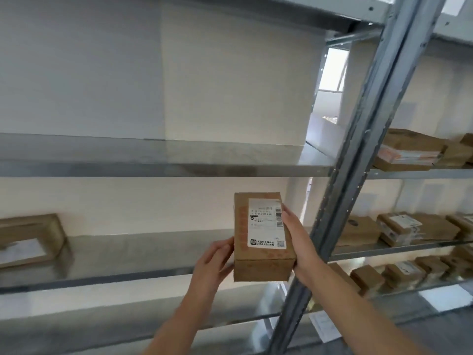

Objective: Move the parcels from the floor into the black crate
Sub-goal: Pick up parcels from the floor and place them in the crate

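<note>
A brown cardboard parcel with a white shipping label on top is held up in front of a metal shelf. My left hand grips its left side, fingers curled against the cardboard. My right hand grips its right side, thumb lying on the label's edge. The parcel is in the air, level with the middle shelf board. No black crate and no floor parcels are in view.
A grey metal upright slants just right of the parcel. Another brown parcel lies at the left of the middle shelf. Several parcels sit on the right-hand rack's shelves. The upper shelf board runs across the view.
</note>
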The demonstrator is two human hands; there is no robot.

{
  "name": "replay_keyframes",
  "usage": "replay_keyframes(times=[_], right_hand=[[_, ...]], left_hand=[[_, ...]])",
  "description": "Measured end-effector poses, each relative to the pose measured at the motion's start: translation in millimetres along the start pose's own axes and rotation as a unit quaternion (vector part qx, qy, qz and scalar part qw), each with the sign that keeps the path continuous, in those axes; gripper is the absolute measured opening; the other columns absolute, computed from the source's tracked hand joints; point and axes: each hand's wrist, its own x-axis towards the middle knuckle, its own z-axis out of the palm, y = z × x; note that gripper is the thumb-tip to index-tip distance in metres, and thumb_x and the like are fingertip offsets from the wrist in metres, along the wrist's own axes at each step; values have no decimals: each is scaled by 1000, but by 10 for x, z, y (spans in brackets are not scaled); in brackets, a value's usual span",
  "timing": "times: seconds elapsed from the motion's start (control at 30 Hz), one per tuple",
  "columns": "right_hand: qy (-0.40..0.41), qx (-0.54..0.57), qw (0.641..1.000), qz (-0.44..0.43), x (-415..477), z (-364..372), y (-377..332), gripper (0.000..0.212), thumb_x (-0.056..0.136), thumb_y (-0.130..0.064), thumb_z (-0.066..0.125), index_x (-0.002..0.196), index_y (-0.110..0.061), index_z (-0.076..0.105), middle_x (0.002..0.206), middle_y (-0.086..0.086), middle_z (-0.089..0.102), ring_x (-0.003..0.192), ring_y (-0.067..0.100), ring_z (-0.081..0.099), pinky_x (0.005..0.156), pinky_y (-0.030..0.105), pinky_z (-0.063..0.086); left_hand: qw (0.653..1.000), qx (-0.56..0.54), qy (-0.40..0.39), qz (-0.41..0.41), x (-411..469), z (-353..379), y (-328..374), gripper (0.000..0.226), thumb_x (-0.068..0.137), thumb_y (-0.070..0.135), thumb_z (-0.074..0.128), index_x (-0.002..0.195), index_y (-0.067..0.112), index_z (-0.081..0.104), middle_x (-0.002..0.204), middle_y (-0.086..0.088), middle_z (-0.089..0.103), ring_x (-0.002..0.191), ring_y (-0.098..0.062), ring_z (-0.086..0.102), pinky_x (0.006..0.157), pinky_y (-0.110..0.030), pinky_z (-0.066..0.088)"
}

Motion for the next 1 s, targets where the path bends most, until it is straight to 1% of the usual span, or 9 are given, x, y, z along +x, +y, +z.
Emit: replay_keyframes(times=[0.07, 0.2, 0.3, 0.43, 0.53, 0.67, 0.8, 0.9, 1.0], right_hand=[[-36, 5, 999, -7, 26, 435, 92, 39, 98, -47, 51, 135, -35, 52, 123, 6, 68, 111, 25, 67, 95, 50, 54], [-123, 30, 991, 30, -36, 1345, 294, 41, 94, -55, 53, 130, -35, 58, 122, 3, 70, 109, 26, 69, 80, 41, 59], [-193, 4, 978, 82, -167, 2129, 453, 41, 92, -64, 50, 118, -37, 68, 115, 2, 73, 102, 27, 72, 79, 43, 60], [-299, -35, 947, 109, -438, 3103, 701, 45, 93, -67, 42, 121, -40, 66, 116, -4, 73, 103, 20, 71, 81, 39, 60], [-348, -57, 928, 119, -634, 3751, 836, 43, 96, -65, 38, 117, -43, 67, 113, -9, 74, 100, 14, 72, 82, 36, 58], [-427, -71, 893, 124, -866, 4546, 1075, 43, 99, -57, 39, 123, -33, 65, 112, -3, 74, 100, 16, 72, 85, 35, 57], [-503, -78, 853, 112, -1129, 5207, 1312, 42, 96, -59, 44, 125, -35, 64, 112, -3, 74, 101, 17, 72, 84, 37, 57], [-546, -97, 826, 104, -1192, 5622, 1424, 40, 96, -63, 40, 120, -42, 64, 109, -6, 75, 97, 13, 73, 77, 30, 58], [-581, -114, 797, 115, -1138, 6016, 1500, 45, 98, -63, 32, 120, -40, 64, 109, -5, 75, 96, 10, 72, 77, 26, 57]], left_hand=[[998, 22, 54, 37, -159, -381, 127, 38, 91, 45, 58, 110, 13, 66, 113, -5, 73, 109, -23, 68, 93, -42, 57], [985, 99, 113, 81, -520, -1169, 419, 43, 88, 60, 54, 123, 36, 60, 118, 8, 71, 112, -15, 67, 98, -43, 53], [977, 76, 185, 78, -877, -1838, 505, 31, 98, 48, 51, 121, 33, 65, 114, 4, 73, 108, -14, 69, 100, -42, 53], [955, 39, 290, 54, -1470, -2623, 656, 26, 98, 41, 55, 106, 27, 75, 105, -5, 76, 102, -20, 72, 102, -44, 51], [930, 33, 360, 73, -1893, -3039, 790, 26, 94, 47, 59, 104, 30, 75, 106, -2, 76, 103, -17, 72, 100, -41, 51], [892, 13, 439, 109, -2428, -3458, 882, 32, 87, 49, 65, 107, 26, 75, 109, -4, 76, 107, -21, 70, 96, -35, 51], [847, -7, 518, 119, -2847, -3814, 859, 28, 95, 39, 60, 112, 20, 72, 110, -6, 75, 106, -24, 70, 98, -41, 52], [817, -7, 564, 118, -2983, -4045, 931, 24, 94, 42, 61, 104, 25, 75, 109, -6, 75, 105, -25, 71, 95, -41, 53], [793, 4, 598, 115, -3009, -4253, 1028, 21, 91, 44, 63, 100, 31, 76, 108, -4, 76, 104, -22, 71, 92, -36, 53]])
